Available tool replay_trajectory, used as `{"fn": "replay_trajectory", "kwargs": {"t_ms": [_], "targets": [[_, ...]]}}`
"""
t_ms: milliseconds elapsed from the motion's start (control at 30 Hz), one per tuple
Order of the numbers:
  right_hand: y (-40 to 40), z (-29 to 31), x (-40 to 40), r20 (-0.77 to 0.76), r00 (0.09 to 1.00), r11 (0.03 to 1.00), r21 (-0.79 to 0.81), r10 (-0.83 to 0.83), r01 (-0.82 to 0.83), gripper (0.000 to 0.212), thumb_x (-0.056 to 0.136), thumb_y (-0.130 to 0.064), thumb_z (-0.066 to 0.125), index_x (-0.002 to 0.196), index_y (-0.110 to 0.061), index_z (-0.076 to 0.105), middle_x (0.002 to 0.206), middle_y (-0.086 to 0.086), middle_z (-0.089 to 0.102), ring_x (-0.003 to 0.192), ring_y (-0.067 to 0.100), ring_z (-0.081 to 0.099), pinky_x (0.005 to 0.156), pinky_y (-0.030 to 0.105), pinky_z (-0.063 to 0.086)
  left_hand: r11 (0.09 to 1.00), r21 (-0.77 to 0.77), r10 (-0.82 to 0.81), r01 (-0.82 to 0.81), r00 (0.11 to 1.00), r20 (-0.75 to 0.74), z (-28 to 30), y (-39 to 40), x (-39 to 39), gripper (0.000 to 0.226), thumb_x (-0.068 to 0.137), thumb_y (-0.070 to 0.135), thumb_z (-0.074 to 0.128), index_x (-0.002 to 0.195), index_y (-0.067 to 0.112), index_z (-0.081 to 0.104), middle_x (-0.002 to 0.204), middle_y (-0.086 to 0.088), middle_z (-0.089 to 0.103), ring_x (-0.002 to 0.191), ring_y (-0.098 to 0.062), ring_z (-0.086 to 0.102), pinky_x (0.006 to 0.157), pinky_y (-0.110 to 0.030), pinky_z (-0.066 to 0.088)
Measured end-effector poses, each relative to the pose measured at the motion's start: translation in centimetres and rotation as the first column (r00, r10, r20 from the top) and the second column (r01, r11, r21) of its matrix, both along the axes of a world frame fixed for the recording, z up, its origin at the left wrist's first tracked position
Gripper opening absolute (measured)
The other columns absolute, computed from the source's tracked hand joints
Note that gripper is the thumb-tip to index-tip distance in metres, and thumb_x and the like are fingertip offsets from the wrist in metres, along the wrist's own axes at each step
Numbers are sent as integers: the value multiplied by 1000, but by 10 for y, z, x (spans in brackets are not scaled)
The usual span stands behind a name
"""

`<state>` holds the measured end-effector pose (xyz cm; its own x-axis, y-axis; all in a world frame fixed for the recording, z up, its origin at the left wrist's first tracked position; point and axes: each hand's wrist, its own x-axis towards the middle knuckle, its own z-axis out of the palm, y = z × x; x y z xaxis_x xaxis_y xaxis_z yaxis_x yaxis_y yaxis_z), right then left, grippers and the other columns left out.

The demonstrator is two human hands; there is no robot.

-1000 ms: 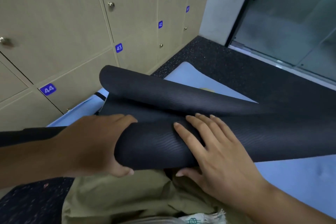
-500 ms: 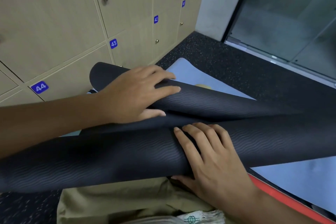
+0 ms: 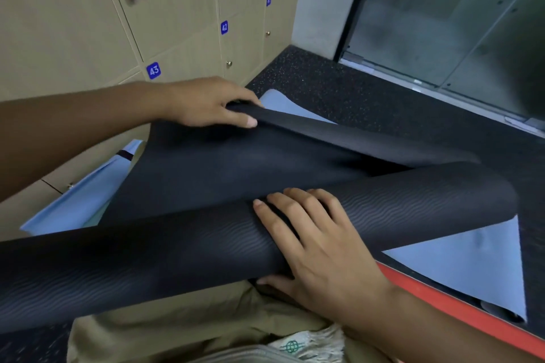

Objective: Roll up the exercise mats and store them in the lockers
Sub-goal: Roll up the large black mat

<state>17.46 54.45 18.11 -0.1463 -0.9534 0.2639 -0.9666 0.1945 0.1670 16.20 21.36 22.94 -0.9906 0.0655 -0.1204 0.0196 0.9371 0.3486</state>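
Your right hand (image 3: 318,247) lies on the roll (image 3: 177,256), fingers spread on top, thumb tucked beneath, likely pinning it against unrolling | past that grip, your left hand (image 3: 206,103) pinches the black mat (image 3: 236,168) by its loose ribbed edge | beneath: smooth blue mat (image 3: 460,259) | beyond: closed lockers (image 3: 73,23).
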Motion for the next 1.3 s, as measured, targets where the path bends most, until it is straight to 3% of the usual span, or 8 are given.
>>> {"fn": "replay_trajectory", "kwargs": {"t_ms": [100, 200, 400, 667, 867, 1000, 1133, 1300], "targets": [[-3, 1, -5, 37, 999, 1000, 20, 18, -18, 102, 72, -72, 73, 148, -12, 42, 141, 11, 54, 128, 32, 51, 111, 48, 32, 992, 120, 46, -49, 999, 26, 6, -12, -19, 49, 87, 80, 46, 104, 37, 65, 97, 19, 65, 92, -6, 60, 93, -38, 48], [-8, 2, -13, 102, 994, 999, 24, 40, -42, 98, 76, -75, 67, 148, -14, 39, 146, 10, 53, 133, 31, 50, 114, 48, 34, 982, 170, 76, -80, 997, 29, 8, -16, -33, 69, 83, 86, 39, 76, 18, 42, 75, 4, 37, 70, -14, 37, 73, -38, 35], [-20, 11, -31, 171, 983, 997, 16, 65, -69, 90, 80, -80, 59, 141, -15, 54, 151, 9, 49, 142, 29, 41, 119, 44, 29, 966, 211, 134, -150, 987, 89, 15, -17, -46, 68, 84, 82, 40, 73, 16, 35, 77, -5, 29, 72, -20, 30, 71, -39, 29], [-40, 17, -45, 158, 988, 1000, -26, -3, 7, 84, 90, -79, 42, 148, -19, 51, 122, -1, 52, 111, 23, 46, 104, 37, 30, 954, 234, 172, -188, 981, 85, 28, -16, -52, 64, 84, 77, 43, 70, 14, 41, 74, -3, 36, 70, -18, 35, 71, -37, 32], [-52, 2, -39, 148, 989, 931, -361, -5, 59, 43, 96, -53, 62, 107, -13, 73, 106, 2, 66, 92, 26, 57, 80, 37, 42, 947, 282, 137, -155, 987, 83, 38, -13, -51, 54, 98, 62, 47, 68, 19, 34, 71, -2, 29, 65, -18, 28, 66, -36, 25], [-63, -9, -37, 98, 995, 855, -517, -1, 52, 34, 101, -37, 65, 98, -5, 77, 89, 7, 66, 77, 27, 59, 65, 40, 46, 954, 268, 117, -138, 989, 93, 43, -11, -52, 53, 100, 59, 48, 68, 16, 44, 67, 1, 37, 62, -15, 33, 63, -34, 29], [-68, -13, -37, 67, 998, 871, -490, -15, 46, 36, 104, -37, 61, 107, -4, 75, 101, 9, 73, 91, 29, 67, 81, 42, 54, 962, 214, 162, -171, 985, 59, 49, -11, -57, 40, 101, 49, 55, 85, 17, 72, 73, 9, 66, 64, -4, 53, 69, -29, 41], [-73, -20, -47, 121, 992, 952, -298, -27, 62, 55, 101, -51, 55, 128, -5, 66, 143, 18, 59, 134, 35, 53, 112, 48, 41, 963, 196, 177, -185, 983, 58, 54, -5, -65, 32, 100, 43, 60, 84, 18, 72, 63, 15, 64, 53, 2, 51, 64, -25, 40]]}}
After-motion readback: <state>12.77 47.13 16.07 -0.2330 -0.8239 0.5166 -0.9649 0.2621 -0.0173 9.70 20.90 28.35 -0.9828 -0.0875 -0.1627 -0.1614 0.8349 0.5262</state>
